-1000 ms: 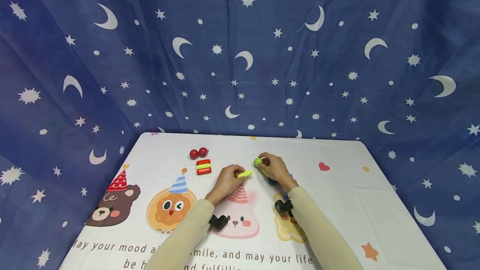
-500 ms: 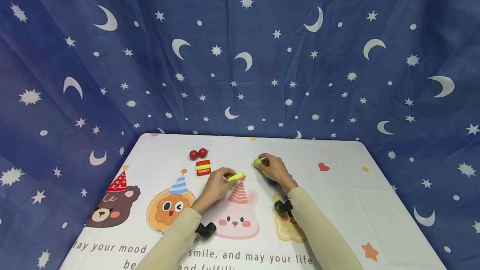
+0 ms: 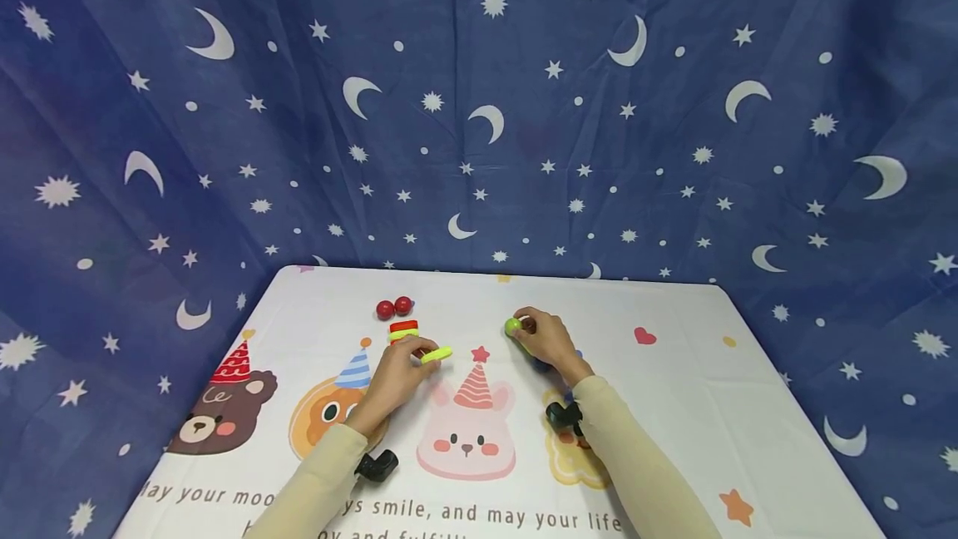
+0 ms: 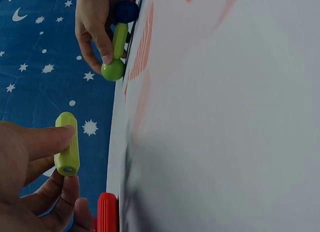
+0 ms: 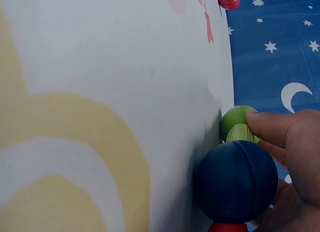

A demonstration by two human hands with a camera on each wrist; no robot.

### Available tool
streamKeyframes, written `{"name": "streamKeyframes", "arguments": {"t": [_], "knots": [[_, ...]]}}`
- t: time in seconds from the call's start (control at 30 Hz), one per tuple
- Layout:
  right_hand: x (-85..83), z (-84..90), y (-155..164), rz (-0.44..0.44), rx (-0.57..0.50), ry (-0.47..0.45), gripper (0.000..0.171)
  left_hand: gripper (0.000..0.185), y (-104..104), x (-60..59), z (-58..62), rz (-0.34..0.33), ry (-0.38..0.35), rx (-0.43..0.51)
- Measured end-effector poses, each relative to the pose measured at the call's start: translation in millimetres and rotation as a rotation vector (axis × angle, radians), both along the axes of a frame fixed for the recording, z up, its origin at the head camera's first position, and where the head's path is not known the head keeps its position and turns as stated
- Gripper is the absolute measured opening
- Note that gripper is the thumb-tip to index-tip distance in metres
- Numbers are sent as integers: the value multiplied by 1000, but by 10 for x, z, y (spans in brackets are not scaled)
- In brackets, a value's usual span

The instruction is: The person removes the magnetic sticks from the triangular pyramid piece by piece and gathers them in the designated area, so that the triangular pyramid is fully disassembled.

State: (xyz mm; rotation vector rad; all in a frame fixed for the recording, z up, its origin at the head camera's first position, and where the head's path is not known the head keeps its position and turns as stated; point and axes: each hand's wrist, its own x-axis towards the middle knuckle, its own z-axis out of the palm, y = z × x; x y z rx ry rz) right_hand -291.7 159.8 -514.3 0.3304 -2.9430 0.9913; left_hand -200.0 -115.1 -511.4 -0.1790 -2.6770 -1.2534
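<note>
Seemingly mid-build, my two hands work over a bench [image 3: 674,406] covered in a white cloth printed with cartoon animals in party hats, against a dark blue backdrop of stars and moons.

My left hand [image 3: 397,373] pinches a short yellow-green stick [image 3: 437,353] between thumb and fingertips, lifted off the cloth, with its flat end facing the wrist camera. It hovers just beside a small stack of red and yellow-green sticks [image 3: 404,328], and two red balls [image 3: 394,307] lie just beyond that stack. Held by its middle, the stick keeps both ends free, which I judge suits joining it to something.

My right hand [image 3: 550,339] is curled around a small assembly resting on the cloth: a green ball [image 3: 512,325] at the far end, a green stick [image 4: 120,39] joined to it, and a dark blue ball [image 5: 236,181] nearer my palm. One fingertip presses on the green ball, probably to steady the piece. A red part shows below the blue ball, but I cannot tell what it is.

Black wrist cameras sit under both cream sleeves.
</note>
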Motion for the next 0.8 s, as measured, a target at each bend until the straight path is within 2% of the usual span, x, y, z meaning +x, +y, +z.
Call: {"name": "streamKeyframes", "arguments": {"t": [0.57, 0.8], "knots": [[16, 0, 18, -17, -5, -11, 30, 23, -353, -74, -36, 25, -86, -92], [-3, 11, -1, -5, -24, -20, 30, 21, -487, -119, -69, 36, -44, -166]]}}
